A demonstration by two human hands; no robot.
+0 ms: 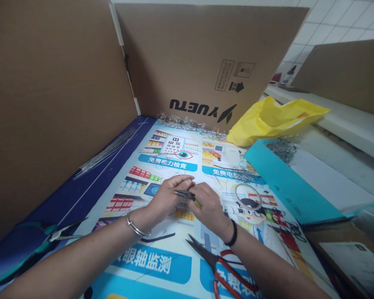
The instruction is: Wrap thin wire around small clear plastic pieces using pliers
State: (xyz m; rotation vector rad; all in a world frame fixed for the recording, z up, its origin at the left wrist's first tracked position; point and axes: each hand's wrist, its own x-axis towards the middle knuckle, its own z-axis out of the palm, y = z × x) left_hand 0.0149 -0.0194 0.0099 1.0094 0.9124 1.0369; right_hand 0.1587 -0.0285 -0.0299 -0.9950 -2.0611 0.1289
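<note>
My left hand (171, 194) and my right hand (209, 206) meet above the middle of the printed sheet. The right one is closed around small pliers (184, 194), whose grey jaws point left across the left fingers; a bit of yellow handle shows. My left fingers are pinched together near the right fingertips, and what they hold is hidden or too thin to make out. Red-handled scissors (214, 259) lie partly spread below my right wrist. Beside my left forearm rest teal-handled pliers or cutters (46, 240).
Cardboard panels (187, 62) wall off the back and left. Thin straight wires (107, 150) lie at left, with tangled clippings (187, 120) along the back. A ring-shaped coil (248, 196), yellow bag (271, 120), and turquoise box (277, 187) holding a grey wire tangle (282, 150) are at right.
</note>
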